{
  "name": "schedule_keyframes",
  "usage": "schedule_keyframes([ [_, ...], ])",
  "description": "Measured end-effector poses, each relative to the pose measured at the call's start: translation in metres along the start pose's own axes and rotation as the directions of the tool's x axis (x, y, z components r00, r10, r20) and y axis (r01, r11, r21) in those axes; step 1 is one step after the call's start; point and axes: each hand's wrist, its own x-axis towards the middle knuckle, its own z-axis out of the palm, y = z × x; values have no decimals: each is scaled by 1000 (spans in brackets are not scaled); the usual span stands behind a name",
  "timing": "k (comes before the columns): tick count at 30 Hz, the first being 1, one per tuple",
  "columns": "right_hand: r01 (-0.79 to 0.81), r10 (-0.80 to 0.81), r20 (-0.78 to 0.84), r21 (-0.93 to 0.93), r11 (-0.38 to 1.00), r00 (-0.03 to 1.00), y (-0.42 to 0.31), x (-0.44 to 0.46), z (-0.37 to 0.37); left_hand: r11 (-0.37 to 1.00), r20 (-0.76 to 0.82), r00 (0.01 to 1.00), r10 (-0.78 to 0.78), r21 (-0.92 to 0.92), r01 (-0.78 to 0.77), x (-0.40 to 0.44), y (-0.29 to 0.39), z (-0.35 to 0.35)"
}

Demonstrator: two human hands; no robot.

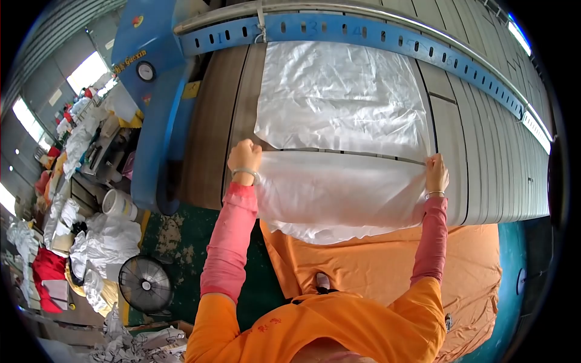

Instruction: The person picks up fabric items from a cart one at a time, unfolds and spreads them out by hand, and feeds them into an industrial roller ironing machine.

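A white cloth [339,187] is stretched between my two hands over the front edge of the machine's belt. My left hand [245,158] is closed on its upper left corner, and my right hand [436,175] grips the upper right corner. The cloth's lower part hangs down past the belt edge. Just beyond it, a second white cloth [342,97] lies wrinkled on the grey belt [209,127], reaching under the blue numbered bar. A narrow strip of belt shows between the two cloths.
A blue bar [375,35] with slots and a metal rail spans the belt. The blue machine housing [151,145] with a gauge stands at left. A black fan [145,283], a white bucket [119,204] and heaped cloths [106,242] are on the left. An orange sheet [369,257] covers the floor below.
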Motion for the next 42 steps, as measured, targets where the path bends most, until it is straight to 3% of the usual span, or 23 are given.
schedule_keyframes([
  [1, 4, -3, -7, 21, 1000, 1000, -5, -4, -3, 1000, 2, 1000, -25, 9, 25, -4, -7, 3],
  [4, 7, 6, -94, 136, 991, 996, -17, -21, -15, 991, -110, 991, 83, -99, -94, -23, -16, -5],
  [9, 43, -8, -295, 113, 993, 955, -15, -26, -33, 911, -275, 959, 76, -371, -179, -30, -1, -28],
  [13, 128, -108, -330, 39, 991, 938, -28, 22, -32, 939, -395, 904, 163, -220, -265, 17, 19, -18],
  [18, 174, -196, -309, -99, 980, 931, -38, 91, 11, 950, -381, 880, 284, 234, -206, 88, 27, 24],
  [21, 221, -257, -168, -205, 953, 952, -49, 114, 37, 909, -402, 869, 289, 399, -118, 100, 31, 41],
  [22, 117, -130, -45, -219, 969, 990, -54, 120, 35, 933, -318, 929, 190, 354, -69, 103, 34, 39],
  [25, 202, -281, -251, -297, 933, 927, -67, 118, 28, 898, -478, 804, 353, 413, -149, 111, 40, 32],
  [26, 274, -324, -246, -218, 937, 913, -71, 110, 27, 880, -485, 762, 429, 414, -232, 105, 39, 32],
  [28, 410, -411, -251, -58, 910, 877, -84, 79, 19, 792, -197, 807, 556, 418, -444, 77, 48, 28],
  [29, 506, -502, -81, 51, 861, 861, -93, 70, 13, 741, -45, 794, 607, 395, -544, 69, 51, 28],
  [31, 654, -652, 66, 1, 757, 755, -105, 54, 16, 757, 29, 824, 566, 378, -533, 64, 47, 41],
  [35, 503, -489, 176, -44, 863, 854, -85, 79, 39, 882, 109, 923, 369, 272, -385, 92, 32, 43],
  [38, 409, -398, 128, -77, 909, 909, -88, 114, 45, 881, 146, 913, 380, 242, -405, 129, 38, 35],
  [41, 245, -227, 184, -77, 967, 956, -73, 109, 47, 910, 119, 916, 382, 123, -395, 129, 24, 29],
  [42, 230, -239, 173, 71, 971, 956, -58, 96, 45, 918, 96, 920, 381, 77, -389, 117, 13, 25],
])
